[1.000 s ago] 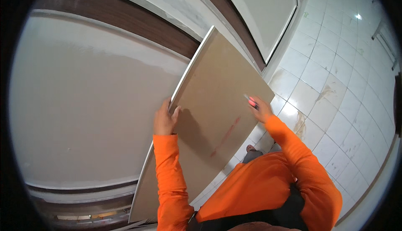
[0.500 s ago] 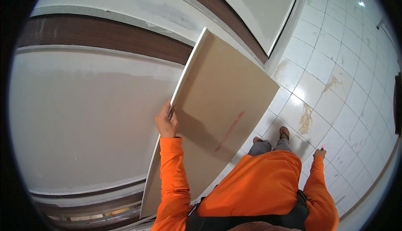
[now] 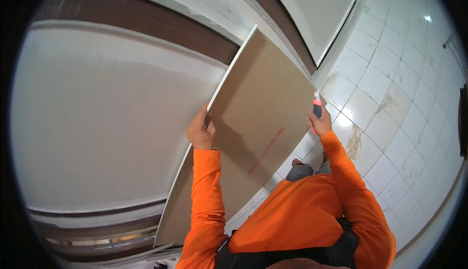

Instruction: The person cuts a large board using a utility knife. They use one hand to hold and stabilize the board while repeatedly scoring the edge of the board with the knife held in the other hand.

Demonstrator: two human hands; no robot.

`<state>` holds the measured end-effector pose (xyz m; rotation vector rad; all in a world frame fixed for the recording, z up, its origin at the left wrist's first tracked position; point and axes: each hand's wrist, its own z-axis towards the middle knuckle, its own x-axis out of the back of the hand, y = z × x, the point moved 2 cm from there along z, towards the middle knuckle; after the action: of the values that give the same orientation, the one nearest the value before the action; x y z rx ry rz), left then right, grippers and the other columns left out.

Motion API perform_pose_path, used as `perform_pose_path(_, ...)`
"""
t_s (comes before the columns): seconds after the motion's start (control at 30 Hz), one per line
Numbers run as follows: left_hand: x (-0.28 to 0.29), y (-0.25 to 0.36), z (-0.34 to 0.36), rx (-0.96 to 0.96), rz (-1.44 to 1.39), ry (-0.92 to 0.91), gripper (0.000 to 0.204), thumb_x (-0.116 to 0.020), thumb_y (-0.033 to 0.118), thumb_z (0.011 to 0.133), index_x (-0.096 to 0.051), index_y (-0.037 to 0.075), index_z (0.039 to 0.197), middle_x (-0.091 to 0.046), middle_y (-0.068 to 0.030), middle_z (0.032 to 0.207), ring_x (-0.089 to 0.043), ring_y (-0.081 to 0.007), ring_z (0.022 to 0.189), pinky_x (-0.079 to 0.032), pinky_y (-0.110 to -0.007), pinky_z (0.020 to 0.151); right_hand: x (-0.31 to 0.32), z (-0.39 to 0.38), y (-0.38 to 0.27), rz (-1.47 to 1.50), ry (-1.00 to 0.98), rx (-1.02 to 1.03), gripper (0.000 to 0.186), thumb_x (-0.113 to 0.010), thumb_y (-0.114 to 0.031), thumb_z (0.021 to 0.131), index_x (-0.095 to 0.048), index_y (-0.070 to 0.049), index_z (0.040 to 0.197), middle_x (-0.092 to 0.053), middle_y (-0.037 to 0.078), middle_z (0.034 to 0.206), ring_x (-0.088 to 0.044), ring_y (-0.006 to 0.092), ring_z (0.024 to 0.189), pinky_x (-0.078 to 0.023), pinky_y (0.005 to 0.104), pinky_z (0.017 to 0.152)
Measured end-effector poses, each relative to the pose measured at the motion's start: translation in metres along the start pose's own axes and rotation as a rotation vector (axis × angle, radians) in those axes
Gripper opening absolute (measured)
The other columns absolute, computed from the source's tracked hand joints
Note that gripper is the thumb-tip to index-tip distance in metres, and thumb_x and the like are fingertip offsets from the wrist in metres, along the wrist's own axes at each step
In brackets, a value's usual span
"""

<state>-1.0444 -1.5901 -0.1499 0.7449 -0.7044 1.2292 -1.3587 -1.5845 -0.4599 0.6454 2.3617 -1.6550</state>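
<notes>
A large drywall board (image 3: 253,103) stands tilted in front of me, its brown paper face toward me and a white edge along its left. A red streak runs across the brown face. My left hand (image 3: 201,130) is closed around the board's left edge, about midway along it. In my right hand (image 3: 320,121), wrapped by the fingers, is a utility knife (image 3: 317,109) with a black and pinkish-red handle. The knife's pale, blurred tip points away from me, at the board's far right corner.
Left of the board is a wide pale grey panel (image 3: 117,132), with a dark brown strip (image 3: 136,18) beyond it. White floor tiles (image 3: 385,157) with brown stains spread to the right. Slats or strips (image 3: 107,239) lie at the lower left. My foot (image 3: 297,162) is close to the board's right side.
My right hand has swung up from low on the right to the board's far right corner, bringing the knife along. My left hand has shifted slightly along the edge, still gripping.
</notes>
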Motion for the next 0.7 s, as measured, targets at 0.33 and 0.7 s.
perform_pose_path(0.33, 0.007, 0.002, 0.003, 0.005, 0.06, -0.045, 0.061, -0.066, -0.003, 0.08, -0.068, 0.03, 0.131, -0.071, -0.0034, 0.089, -0.068, -0.0268, 0.076, -0.055, -0.039, 0.066, -0.231, -0.027, -0.134, 0.094, -0.141, 0.361, 0.047, -0.09, -0.031, 0.084, -0.056, -0.005, 0.104, -0.054, -0.004, 0.082, -0.052, 0.0085, 0.072, -0.049, 0.0267, 0.068)
perform_pose_path(0.7, 0.035, -0.017, 0.0, -0.105, -0.247, -0.319, 0.061, -0.077, 0.009, 0.088, -0.057, 0.013, 0.146, -0.068, -0.0174, 0.126, -0.066, -0.0371, 0.11, -0.054, -0.042, 0.092, -0.292, -0.022, -0.127, 0.26, 0.025, 0.456, 0.057, -0.093, -0.033, 0.078, -0.053, -0.005, 0.107, -0.053, -0.001, 0.093, -0.051, 0.0091, 0.082, -0.047, 0.0251, 0.074)
